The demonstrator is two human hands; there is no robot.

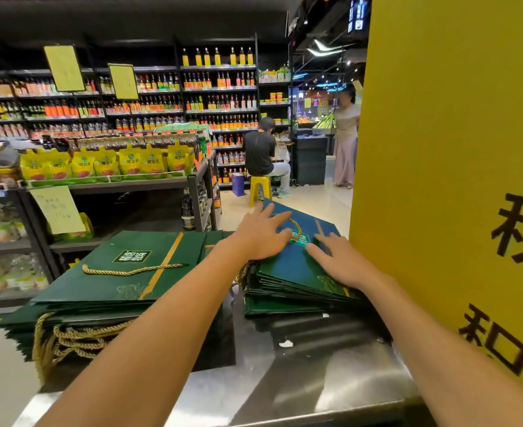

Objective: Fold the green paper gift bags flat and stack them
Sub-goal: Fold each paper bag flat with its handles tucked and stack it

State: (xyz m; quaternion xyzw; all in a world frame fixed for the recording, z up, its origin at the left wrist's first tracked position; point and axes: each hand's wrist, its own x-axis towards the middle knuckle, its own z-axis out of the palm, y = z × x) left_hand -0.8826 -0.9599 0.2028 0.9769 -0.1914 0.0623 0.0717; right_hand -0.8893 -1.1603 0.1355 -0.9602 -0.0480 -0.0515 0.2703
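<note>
Two piles of flat dark green paper gift bags lie on a steel counter. The left pile is the wider one, with gold rope handles hanging over its near edge. On the right pile the top bag lies flat, with a gold handle and a small label showing. My left hand rests palm down on that top bag, fingers spread. My right hand presses flat on the same bag nearer its right edge. Neither hand grips anything.
A big yellow sign board with black characters stands close on the right, touching the right pile. Behind the counter are shop shelves with yellow packets and bottles. A person sits on a yellow stool in the aisle; another stands farther back.
</note>
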